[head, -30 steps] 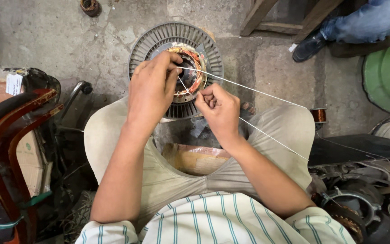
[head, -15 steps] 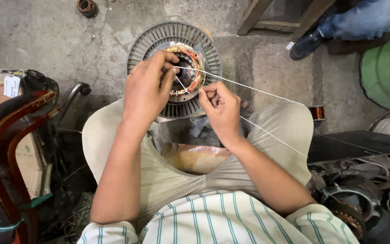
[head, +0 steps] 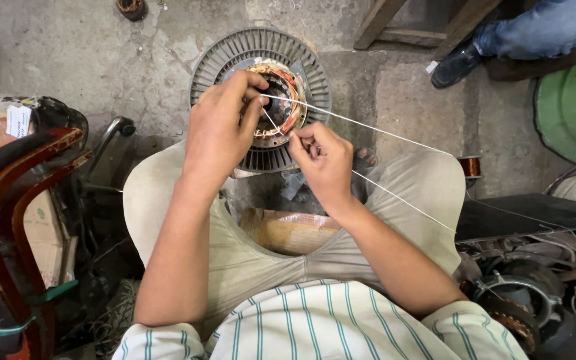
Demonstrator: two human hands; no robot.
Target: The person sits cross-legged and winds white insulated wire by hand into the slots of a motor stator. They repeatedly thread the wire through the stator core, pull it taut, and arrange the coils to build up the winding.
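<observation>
Resting under both hands (head: 271,143) (fingers pinching thread (head: 368,127)): stator (head: 261,73).

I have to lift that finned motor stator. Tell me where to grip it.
Probably grip the stator by its finned outer rim, from both sides. It lies flat, and its centre holds copper windings and white thread that both hands work on.

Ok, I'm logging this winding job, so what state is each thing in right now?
Left hand: resting on the stator, fingertips pinching thread.
Right hand: closed, pinching thread.
Thread: taut, running from the hands off to the right.
Stator: lying flat on the floor, copper windings exposed.
Copper spool: on the floor, untouched.
</observation>
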